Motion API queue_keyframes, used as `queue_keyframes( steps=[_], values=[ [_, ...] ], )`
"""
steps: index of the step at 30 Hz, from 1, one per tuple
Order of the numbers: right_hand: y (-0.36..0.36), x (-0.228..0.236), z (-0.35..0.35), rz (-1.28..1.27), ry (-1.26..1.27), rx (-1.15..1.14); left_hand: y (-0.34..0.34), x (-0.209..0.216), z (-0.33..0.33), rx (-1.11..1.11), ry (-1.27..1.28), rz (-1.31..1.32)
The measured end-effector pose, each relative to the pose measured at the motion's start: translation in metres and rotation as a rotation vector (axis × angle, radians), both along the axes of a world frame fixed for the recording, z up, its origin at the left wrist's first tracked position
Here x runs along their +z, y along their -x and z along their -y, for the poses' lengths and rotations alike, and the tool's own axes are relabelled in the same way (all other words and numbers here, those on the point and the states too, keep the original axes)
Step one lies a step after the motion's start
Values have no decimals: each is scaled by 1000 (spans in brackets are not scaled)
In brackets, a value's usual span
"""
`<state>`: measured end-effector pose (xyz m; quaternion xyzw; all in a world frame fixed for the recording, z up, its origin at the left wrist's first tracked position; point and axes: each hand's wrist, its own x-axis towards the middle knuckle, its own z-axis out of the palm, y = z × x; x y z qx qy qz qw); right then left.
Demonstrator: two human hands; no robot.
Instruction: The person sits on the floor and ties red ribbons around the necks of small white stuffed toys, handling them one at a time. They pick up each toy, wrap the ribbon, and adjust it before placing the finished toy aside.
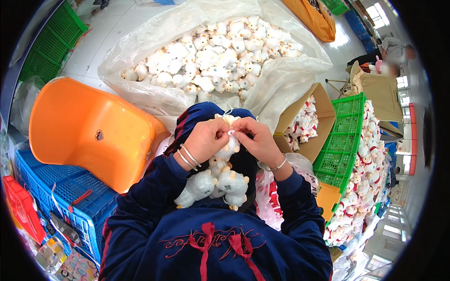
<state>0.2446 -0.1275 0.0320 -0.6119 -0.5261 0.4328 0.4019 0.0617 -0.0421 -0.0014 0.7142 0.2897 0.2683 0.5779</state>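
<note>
From the head view, your left hand [206, 139] and right hand [255, 140] meet at centre, fingers clamped on a white plush toy [228, 146]. More plush toys [215, 185] rest in your lap at 6 o'clock; a clear bag [276, 79] of them lies at 12 o'clock.

**Both hands on a small white plush toy**

Your left hand [206, 139] and right hand [255, 138] pinch a white plush toy [228, 145] between them over your lap. More plush toys [218, 185] rest against your dark blue top. Ahead lies a clear plastic bag [140, 89] full of them; an orange chair [89, 129] sits to your left, and a green crate [342, 140] to your right.
</note>
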Motion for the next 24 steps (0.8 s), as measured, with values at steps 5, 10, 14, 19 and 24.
queue_keyframes(
  steps=[5,10,14,19,24],
  values=[
    [-2,-7,2,-48,21,-13,0,-2,2,14,-2,-18],
    [-2,-3,1,-27,40,-36,-1,-1,2,16,-46,-29],
    [-4,12,1,236,-168,-2,0,-2,0,10,-10,-17],
    [6,22,10,567,-215,47,0,-3,0,0,10,-4],
    [8,3,8,607,-300,-25,-1,-4,-1,-10,12,7]
  ],
)
